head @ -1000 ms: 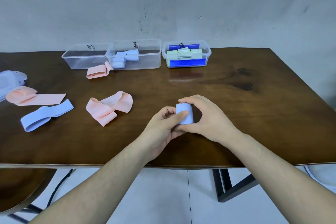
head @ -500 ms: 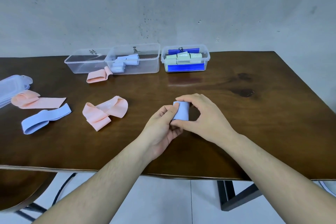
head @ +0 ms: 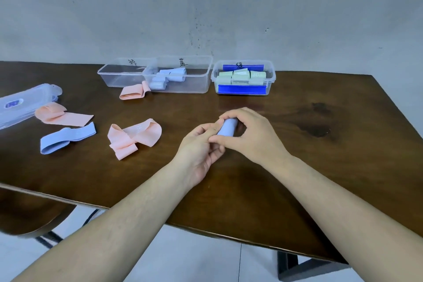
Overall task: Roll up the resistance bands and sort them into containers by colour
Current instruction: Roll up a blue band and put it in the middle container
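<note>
Head cam shot: a rolled light-blue band [head: 226, 128] is held just above the dark wooden table [head: 320, 167], near its middle, gripped from both sides. The right hand [head: 251, 133] is curled over the roll from above with its thumb tucked underneath, while the left hand [head: 201, 149] is pinched onto the roll's near end with its fingertips. Further left, a loose pink band [head: 134, 136] is flopped in a messy loop, with a flat light-blue band [head: 66, 138] beside it and another pink band [head: 61, 115] half-rolled just behind that one. Three clear containers are lined up along the wall side of the table – the left container [head: 119, 75] looks bare inside, the middle container [head: 194, 75] is loaded with a few light-blue rolls [head: 169, 76], and the right container [head: 271, 78] is packed with pale green rolls [head: 241, 76] between two dark blue strips. One more folded pink band [head: 134, 92] is left on the table touching the front of the left and middle containers. A clear plastic lid [head: 25, 103] is seen at the far left edge – a label on it is too blurred to read.
</note>
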A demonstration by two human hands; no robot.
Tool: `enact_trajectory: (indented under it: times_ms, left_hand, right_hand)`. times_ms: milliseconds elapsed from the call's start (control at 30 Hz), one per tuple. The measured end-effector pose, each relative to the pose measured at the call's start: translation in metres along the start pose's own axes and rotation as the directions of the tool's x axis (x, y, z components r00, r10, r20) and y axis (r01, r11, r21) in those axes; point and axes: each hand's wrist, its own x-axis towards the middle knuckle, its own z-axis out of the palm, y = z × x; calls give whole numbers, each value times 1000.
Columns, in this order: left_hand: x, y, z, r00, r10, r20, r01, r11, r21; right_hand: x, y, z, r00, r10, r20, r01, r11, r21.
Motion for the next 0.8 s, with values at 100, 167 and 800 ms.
enact_trajectory:
  times_ms: [100,167,800]
  left_hand:
    - [7,13,-4,1000,5,1,-5,998,67]
    - [12,24,-9,1000,1,27,-5,993,122]
    - [135,186,-95,962,126,241,-267,608,747]
  right_hand:
    - [15,0,1,999,-4,37,4,1000,-8]
    - [28,0,3,999,-6,54,8,999,-48]
    - [191,-26,69,986,-47,158,69,988,-138]
